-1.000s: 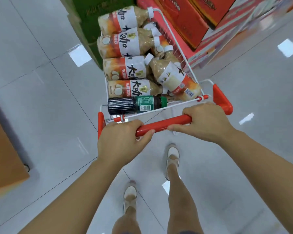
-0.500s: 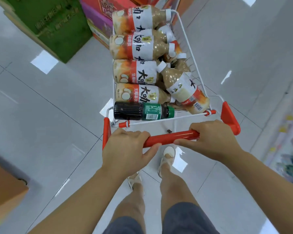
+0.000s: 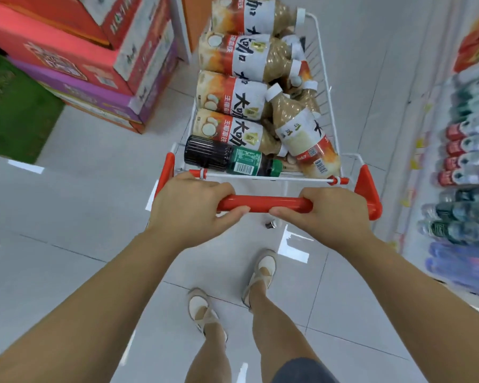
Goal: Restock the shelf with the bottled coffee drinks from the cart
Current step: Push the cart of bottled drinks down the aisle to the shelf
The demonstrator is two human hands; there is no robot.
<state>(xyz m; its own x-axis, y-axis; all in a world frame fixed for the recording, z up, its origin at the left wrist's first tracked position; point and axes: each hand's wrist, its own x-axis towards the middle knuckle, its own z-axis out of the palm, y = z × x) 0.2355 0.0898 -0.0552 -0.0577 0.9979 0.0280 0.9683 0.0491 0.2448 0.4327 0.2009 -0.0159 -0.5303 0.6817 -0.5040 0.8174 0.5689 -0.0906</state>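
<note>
A white wire cart (image 3: 325,87) with a red handle (image 3: 266,204) stands in front of me. It holds several large tan bottled coffee drinks (image 3: 233,98) lying on their sides, with white and orange labels. One dark bottle with a green label (image 3: 227,158) lies across the near end. My left hand (image 3: 190,207) grips the handle's left part and my right hand (image 3: 327,214) grips its right part. A shelf of bottled drinks (image 3: 465,167) runs along the right edge, blurred.
Stacked red and purple cartons (image 3: 94,64) sit on the floor at the upper left, close to the cart's left side, with a green display (image 3: 14,106) beyond them. Grey tiled floor (image 3: 67,244) lies around me. My feet in pale shoes are below the handle.
The cart and view have swung right: the cartons now lie at the left and the drinks shelf has come into view at the right. Both hands have stayed on the handle.
</note>
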